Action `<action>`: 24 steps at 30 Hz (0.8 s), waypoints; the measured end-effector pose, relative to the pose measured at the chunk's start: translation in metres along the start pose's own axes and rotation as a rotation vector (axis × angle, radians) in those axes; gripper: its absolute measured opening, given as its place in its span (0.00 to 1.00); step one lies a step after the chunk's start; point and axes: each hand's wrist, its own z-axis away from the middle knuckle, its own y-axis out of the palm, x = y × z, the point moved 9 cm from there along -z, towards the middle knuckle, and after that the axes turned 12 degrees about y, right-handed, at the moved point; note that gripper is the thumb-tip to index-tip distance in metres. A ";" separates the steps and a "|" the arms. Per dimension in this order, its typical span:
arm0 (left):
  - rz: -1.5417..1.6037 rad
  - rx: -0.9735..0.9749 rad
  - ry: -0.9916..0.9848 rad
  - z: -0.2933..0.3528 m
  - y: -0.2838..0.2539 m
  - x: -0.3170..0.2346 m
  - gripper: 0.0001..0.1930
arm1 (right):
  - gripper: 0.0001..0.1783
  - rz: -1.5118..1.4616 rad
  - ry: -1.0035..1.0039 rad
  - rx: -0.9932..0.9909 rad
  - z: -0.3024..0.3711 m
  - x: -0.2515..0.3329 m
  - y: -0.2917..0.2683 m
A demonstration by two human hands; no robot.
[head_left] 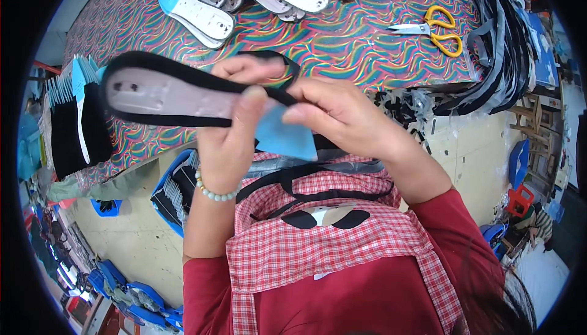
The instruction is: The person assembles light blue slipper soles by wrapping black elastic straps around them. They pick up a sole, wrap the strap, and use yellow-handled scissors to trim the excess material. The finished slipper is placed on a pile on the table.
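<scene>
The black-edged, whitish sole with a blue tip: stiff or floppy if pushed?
The sole is probably fairly stiff: its rounded end juts past the left hand without visible sagging. Its flat shape suggests it's light and unlikely to roll.

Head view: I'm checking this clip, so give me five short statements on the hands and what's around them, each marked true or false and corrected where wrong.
1. The left hand holds an insole edged with a black band. True.
2. The right hand is holding the scissors. False: they lie on the patterned tablecloth; that hand is by the held insole's blue end.
3. The scissors have yellow handles. True.
4. The beaded bracelet is on the right wrist. False: it is on the left wrist.
5. The apron is red-and-white checked. True.
</scene>
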 end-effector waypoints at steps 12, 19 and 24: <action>0.596 -0.042 0.045 -0.027 -0.033 -0.042 0.53 | 0.16 -0.829 0.656 0.535 0.027 -0.050 0.093; 1.268 0.375 0.094 -0.017 -0.006 -0.074 0.35 | 0.11 -0.484 0.193 0.397 0.017 -0.001 0.087; -0.559 0.440 0.206 -0.033 -0.097 -0.056 0.39 | 0.13 0.314 -0.247 -0.169 -0.009 0.023 -0.033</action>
